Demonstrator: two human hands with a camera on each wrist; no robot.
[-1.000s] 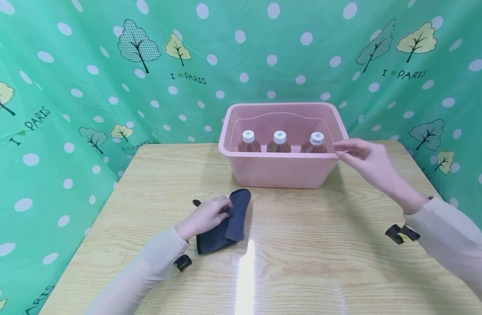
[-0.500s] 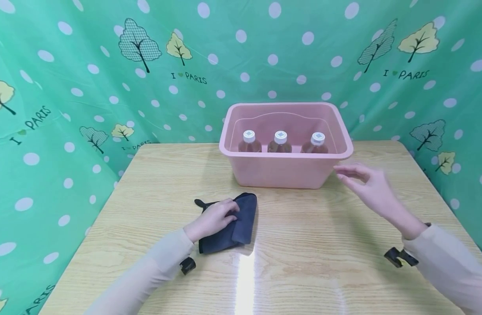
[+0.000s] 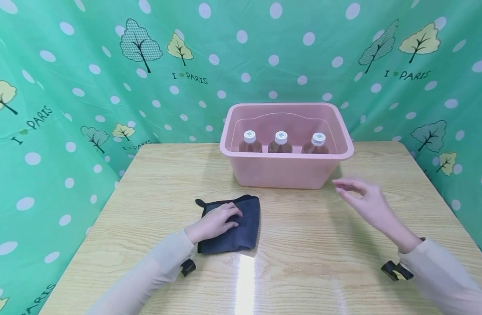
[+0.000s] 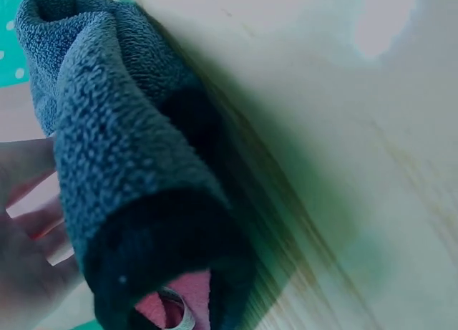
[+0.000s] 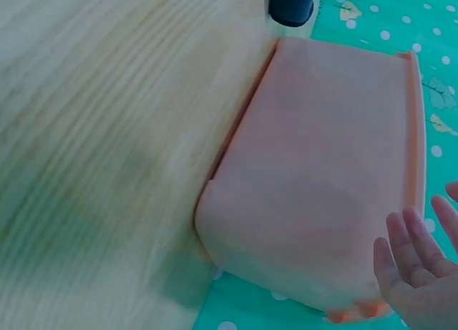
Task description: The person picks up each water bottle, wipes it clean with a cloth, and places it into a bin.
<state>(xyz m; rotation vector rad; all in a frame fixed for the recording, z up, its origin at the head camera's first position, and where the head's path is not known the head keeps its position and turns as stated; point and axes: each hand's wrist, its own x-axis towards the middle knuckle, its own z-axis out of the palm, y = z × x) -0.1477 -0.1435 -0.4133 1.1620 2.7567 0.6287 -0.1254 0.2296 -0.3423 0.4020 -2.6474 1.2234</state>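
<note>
A dark navy towel [image 3: 246,225] with a black edge and a small corner loop lies spread on the table, left of centre. My left hand [image 3: 215,222] rests on it with loosely bent fingers, covering part of its left half. In the left wrist view the towel [image 4: 122,122] looks thick and looped, with fingers [image 4: 39,222] spread beside it. To the right, my right hand [image 3: 361,199] hovers above the table in front of the pink bin's right end, thumb and fingers nearly together with nothing between them. The right wrist view shows that hand [image 5: 422,273] beside the bin.
Towards the back of the table [image 3: 304,271] stands the pink bin [image 3: 278,170]. It holds three bottles with white caps; the middle bottle [image 3: 281,139] shows only its top. A green dotted curtain [image 3: 272,48] hangs behind and along both sides.
The towel's folded right flap has come down flat, and my left hand has shifted slightly right with the towel. My right hand has dropped from the bin's rim towards the table.
</note>
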